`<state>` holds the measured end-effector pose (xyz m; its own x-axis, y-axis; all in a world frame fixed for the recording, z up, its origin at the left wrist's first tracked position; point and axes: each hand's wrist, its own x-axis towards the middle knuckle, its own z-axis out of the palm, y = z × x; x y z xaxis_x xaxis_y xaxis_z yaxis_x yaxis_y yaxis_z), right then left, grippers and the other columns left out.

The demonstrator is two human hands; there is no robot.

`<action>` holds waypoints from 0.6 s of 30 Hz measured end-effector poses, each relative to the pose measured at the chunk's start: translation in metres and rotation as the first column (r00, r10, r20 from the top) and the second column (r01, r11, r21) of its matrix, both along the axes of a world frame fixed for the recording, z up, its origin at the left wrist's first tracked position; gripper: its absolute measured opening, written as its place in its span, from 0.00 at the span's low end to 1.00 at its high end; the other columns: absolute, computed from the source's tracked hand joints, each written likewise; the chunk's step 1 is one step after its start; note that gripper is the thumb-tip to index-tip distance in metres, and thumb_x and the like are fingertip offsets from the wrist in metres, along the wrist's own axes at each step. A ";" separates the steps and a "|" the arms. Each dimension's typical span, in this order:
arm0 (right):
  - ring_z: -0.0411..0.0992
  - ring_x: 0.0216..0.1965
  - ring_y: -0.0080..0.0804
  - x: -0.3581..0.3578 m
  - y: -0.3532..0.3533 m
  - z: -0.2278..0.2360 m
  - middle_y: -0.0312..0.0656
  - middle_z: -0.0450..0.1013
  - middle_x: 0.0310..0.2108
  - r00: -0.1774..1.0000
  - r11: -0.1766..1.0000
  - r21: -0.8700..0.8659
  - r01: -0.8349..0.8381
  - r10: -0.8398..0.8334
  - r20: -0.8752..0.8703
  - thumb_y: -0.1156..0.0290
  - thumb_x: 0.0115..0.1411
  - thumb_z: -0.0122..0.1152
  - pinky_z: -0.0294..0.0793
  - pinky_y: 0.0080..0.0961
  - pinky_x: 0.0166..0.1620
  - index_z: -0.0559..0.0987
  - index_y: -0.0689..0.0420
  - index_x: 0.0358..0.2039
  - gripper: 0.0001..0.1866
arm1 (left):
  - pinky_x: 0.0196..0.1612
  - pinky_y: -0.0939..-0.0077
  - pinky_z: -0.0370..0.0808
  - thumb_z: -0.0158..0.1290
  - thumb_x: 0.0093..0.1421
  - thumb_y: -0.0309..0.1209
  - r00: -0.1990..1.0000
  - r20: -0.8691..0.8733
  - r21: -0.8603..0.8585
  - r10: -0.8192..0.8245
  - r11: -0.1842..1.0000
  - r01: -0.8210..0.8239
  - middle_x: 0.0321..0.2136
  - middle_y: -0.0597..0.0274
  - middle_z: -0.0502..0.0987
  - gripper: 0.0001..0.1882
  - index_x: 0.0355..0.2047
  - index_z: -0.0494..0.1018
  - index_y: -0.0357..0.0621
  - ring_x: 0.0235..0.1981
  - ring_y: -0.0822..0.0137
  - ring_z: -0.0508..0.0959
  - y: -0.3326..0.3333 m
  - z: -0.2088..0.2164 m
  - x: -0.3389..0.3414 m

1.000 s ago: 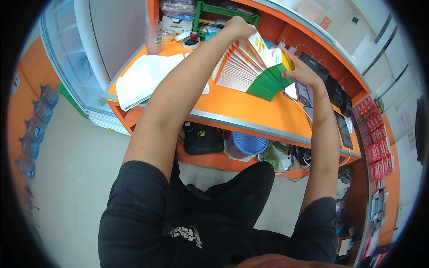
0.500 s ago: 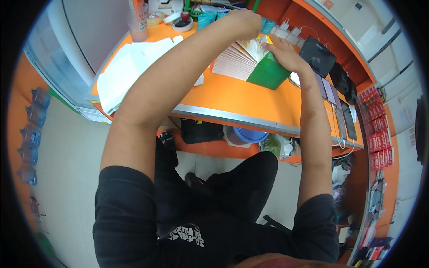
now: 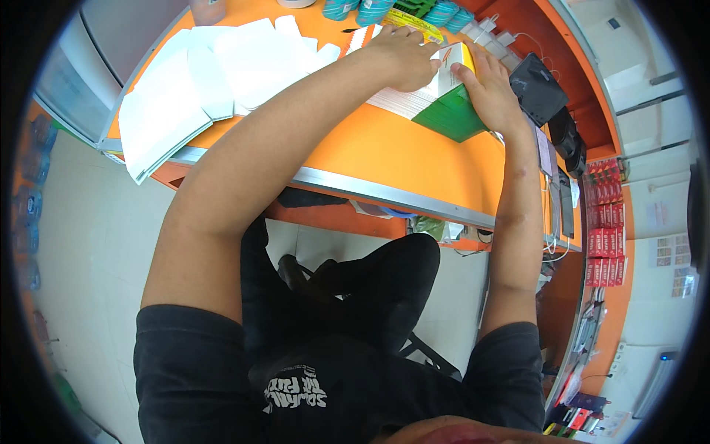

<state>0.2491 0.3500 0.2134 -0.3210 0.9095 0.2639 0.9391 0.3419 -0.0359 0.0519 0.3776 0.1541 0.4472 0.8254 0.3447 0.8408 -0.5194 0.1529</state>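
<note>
Orange surface [image 3: 414, 170] nearest. Green-and-white carton stack [image 3: 452, 116] on it, between hands: left hand [image 3: 405, 61] palm-down over it, grip can't tell; right hand [image 3: 491, 83] spread against right end. Likely squaring step; next calls for even inward pressure. Teal bundles [image 3: 374, 11] behind.

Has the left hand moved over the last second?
Yes: judged against the white plugs, the left hand has come lower in view, toward the desk's silver front edge.

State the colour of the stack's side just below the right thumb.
Green on that side of the stack; it shows best in the head view.
</note>
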 end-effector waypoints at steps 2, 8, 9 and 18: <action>0.56 0.69 0.52 0.000 0.004 0.001 0.51 0.60 0.68 1.000 1.000 -0.024 0.000 0.001 0.028 0.37 0.63 0.45 0.59 0.48 0.68 0.59 0.48 0.72 0.42 | 0.71 0.52 0.53 0.29 0.74 0.45 1.000 0.016 -0.017 -0.008 1.000 0.008 0.64 0.45 0.66 0.29 0.69 0.59 0.43 0.67 0.50 0.63 0.001 -0.001 0.001; 0.59 0.67 0.53 0.000 0.002 0.003 0.53 0.64 0.64 1.000 1.000 0.014 -0.028 0.028 -0.002 0.37 0.64 0.44 0.59 0.48 0.67 0.63 0.50 0.70 0.41 | 0.72 0.53 0.51 0.29 0.74 0.45 0.996 0.091 -0.042 -0.019 0.999 0.022 0.65 0.46 0.65 0.30 0.69 0.58 0.43 0.68 0.50 0.61 0.001 -0.009 0.003; 0.60 0.66 0.54 0.001 0.010 0.012 0.54 0.65 0.64 0.992 0.990 -0.085 -0.116 0.112 -0.053 0.36 0.64 0.44 0.60 0.48 0.67 0.64 0.50 0.69 0.41 | 0.72 0.53 0.51 0.28 0.74 0.45 0.994 0.108 -0.021 -0.012 1.000 0.014 0.65 0.46 0.65 0.30 0.69 0.58 0.43 0.69 0.50 0.60 0.005 -0.010 0.000; 0.63 0.65 0.56 -0.010 0.024 0.006 0.56 0.66 0.65 0.997 0.995 -0.098 0.023 -0.030 -0.075 0.37 0.65 0.45 0.59 0.43 0.67 0.67 0.55 0.67 0.40 | 0.72 0.52 0.51 0.29 0.73 0.48 0.994 0.101 -0.076 -0.028 0.997 0.036 0.66 0.47 0.63 0.31 0.69 0.58 0.45 0.70 0.52 0.59 0.011 -0.012 0.001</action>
<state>0.2390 0.3741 0.2192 -0.2789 0.9399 0.1969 0.9410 0.3084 -0.1395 0.0531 0.3883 0.1417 0.4399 0.8372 0.3249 0.8025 -0.5289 0.2761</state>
